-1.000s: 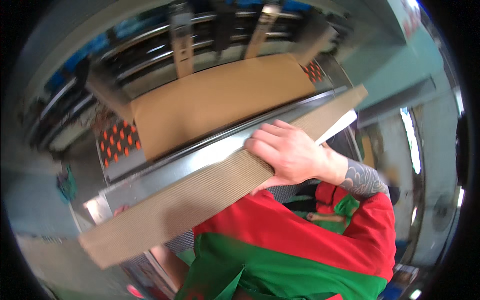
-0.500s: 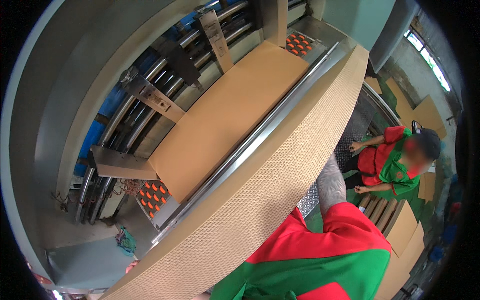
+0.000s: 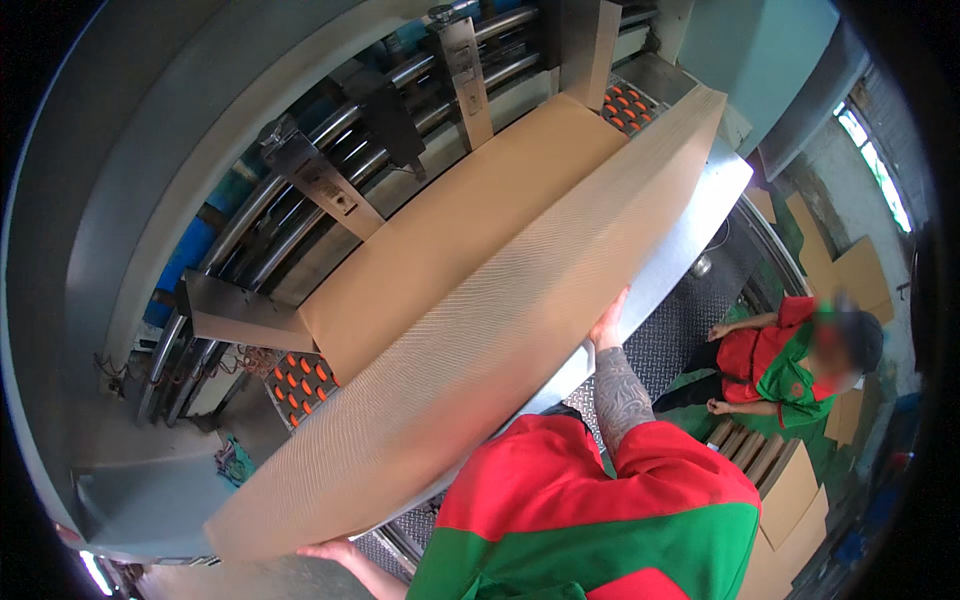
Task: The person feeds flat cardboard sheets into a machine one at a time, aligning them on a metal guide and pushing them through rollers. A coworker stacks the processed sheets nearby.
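A thick stack of corrugated cardboard sheets (image 3: 480,330) slants across the middle, its fluted edges facing me and blurred by motion. My right hand (image 3: 608,322) presses on the stack's near side, right of centre, its fingers partly hidden. Down at the lower left end, my left hand (image 3: 335,551) bears on the bottom edge of the stack, with some fingers out of sight. Behind the stack, a flat brown cardboard sheet (image 3: 455,225) lies in the machine's feed bay. The bright metal table (image 3: 690,205) shows beneath the stack's near side.
Upright metal guides (image 3: 325,185) and steel rails (image 3: 300,225) stand beyond the sheet. Orange rollers (image 3: 300,385) sit at the bay's near left corner. At right stands a co-worker (image 3: 780,355) in red and green, near piled cardboard (image 3: 785,500). Tread-plate flooring (image 3: 660,345) lies below.
The stack has moved forward over the feed bay and tipped, covering the metal bar and part of the sheet. Both my hands have come into fuller view against it.
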Demonstrator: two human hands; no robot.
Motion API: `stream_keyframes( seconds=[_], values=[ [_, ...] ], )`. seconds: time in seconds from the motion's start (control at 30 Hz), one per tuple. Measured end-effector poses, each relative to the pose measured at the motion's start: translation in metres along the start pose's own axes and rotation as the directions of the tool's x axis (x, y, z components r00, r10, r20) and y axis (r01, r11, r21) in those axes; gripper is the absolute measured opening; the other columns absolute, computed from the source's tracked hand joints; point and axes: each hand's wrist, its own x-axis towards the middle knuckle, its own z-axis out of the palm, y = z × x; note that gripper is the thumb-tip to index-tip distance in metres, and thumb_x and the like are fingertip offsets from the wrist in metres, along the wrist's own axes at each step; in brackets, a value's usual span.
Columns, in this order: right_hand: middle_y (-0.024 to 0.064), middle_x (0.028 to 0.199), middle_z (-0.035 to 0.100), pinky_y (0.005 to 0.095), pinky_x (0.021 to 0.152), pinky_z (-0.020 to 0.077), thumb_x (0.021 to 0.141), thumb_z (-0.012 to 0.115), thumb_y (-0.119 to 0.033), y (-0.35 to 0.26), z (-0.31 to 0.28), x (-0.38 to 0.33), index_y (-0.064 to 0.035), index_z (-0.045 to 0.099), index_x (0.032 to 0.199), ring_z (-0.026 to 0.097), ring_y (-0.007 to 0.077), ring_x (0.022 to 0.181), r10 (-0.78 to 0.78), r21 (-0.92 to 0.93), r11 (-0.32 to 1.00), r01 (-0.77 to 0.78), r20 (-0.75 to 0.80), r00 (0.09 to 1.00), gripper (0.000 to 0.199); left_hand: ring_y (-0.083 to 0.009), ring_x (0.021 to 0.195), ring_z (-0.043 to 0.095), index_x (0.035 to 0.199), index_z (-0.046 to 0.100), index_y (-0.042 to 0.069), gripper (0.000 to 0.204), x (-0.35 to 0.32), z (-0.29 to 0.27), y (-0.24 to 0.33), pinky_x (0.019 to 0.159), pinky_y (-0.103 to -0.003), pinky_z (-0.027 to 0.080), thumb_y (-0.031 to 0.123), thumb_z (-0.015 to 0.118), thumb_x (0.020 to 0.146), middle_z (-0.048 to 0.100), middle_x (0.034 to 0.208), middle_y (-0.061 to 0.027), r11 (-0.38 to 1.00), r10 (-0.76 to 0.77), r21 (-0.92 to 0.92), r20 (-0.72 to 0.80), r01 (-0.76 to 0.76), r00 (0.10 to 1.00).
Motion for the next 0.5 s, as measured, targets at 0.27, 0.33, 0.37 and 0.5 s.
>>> stream_keyframes(
  seconds=[0.27,0.33,0.37,0.5],
  values=[
    [0.0161,0.168,0.042,0.0452,0.122,0.0397,0.097,0.043,-0.086,-0.04,-0.028,-0.026,-0.0026,0.033,0.166,0.045,0.0321,0.15,-0.113,-0.477,0.872,-0.111,-0.416,0.902,0.108,-0.036,0.142,0.054,0.159,0.04,-0.008,0.112,0.034,-0.005,-0.149,0.119,-0.048,0.043,0.084,0.053,0.095,0.051,0.16,-0.0212,0.728,-0.463,0.584,0.032,0.359,0.886],
    [0.0198,0.162,0.049,0.0412,0.12,0.0427,0.094,0.047,-0.087,-0.042,-0.023,-0.018,0.007,0.04,0.16,0.05,0.0325,0.147,-0.271,-0.652,0.739,-0.171,-0.52,0.81,0.115,-0.0371,0.145,0.05,0.163,0.036,-0.005,0.115,0.038,0.004,-0.17,0.12,-0.049,0.042,0.084,0.057,0.093,0.046,0.164,-0.0212,0.574,-0.643,0.662,0.001,0.481,0.766],
    [0.0216,0.16,0.052,0.0392,0.118,0.0442,0.093,0.049,-0.088,-0.041,-0.019,-0.014,0.0118,0.044,0.157,0.052,0.0326,0.145,-0.344,-0.713,0.665,-0.222,-0.557,0.756,0.119,-0.0364,0.144,0.052,0.162,0.038,-0.006,0.115,0.034,0.009,-0.183,0.119,-0.049,0.043,0.084,0.058,0.093,0.047,0.163,-0.0215,0.501,-0.662,0.701,-0.069,0.509,0.747],
    [0.0274,0.156,0.054,0.0407,0.116,0.0456,0.091,0.049,-0.09,-0.044,-0.004,-0.007,0.0181,0.051,0.147,0.057,0.034,0.141,-0.411,-0.769,0.608,-0.195,-0.515,0.752,0.122,-0.0328,0.138,0.057,0.155,0.048,-0.007,0.106,0.034,0.002,-0.196,0.114,-0.046,0.048,0.08,0.059,0.095,0.056,0.155,-0.021,0.497,-0.712,0.711,0.006,0.498,0.702]
  ],
)
